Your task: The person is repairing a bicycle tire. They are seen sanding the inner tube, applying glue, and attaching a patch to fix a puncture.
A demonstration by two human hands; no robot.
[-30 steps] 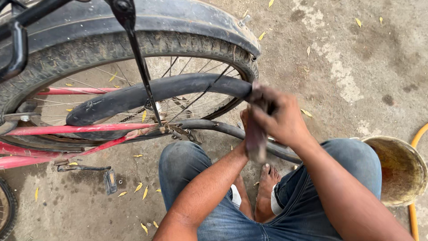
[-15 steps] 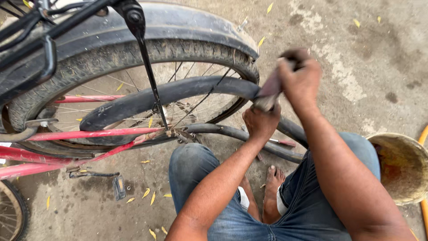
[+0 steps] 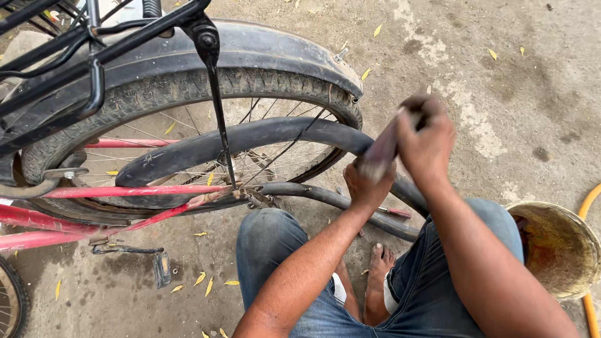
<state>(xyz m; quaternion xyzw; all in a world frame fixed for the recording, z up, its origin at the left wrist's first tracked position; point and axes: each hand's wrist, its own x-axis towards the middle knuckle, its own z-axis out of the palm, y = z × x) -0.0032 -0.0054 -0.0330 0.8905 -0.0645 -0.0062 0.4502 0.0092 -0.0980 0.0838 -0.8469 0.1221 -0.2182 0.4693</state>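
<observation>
The black inner tube [image 3: 250, 141] is already out of the rear tyre [image 3: 188, 91] of the red-framed bicycle [image 3: 113, 191]: it hangs in a long loop through the wheel, one run arching across the spokes and the other lying low toward the person's knees. Both hands work one short stretch of it, just right of the wheel. The left hand [image 3: 366, 184] is closed around the tube from below, and the right hand [image 3: 429, 141] is clenched on the same stretch a little higher, so that it stands up between them (that part is blurred, and whether anything else is held there I cannot tell). By my reading, removal is done and handling of the tube is under way; nothing shows it going back into the tyre. A rusty metal bucket [image 3: 557, 250] stands on the concrete floor [image 3: 513, 94] beside the right knee.
</observation>
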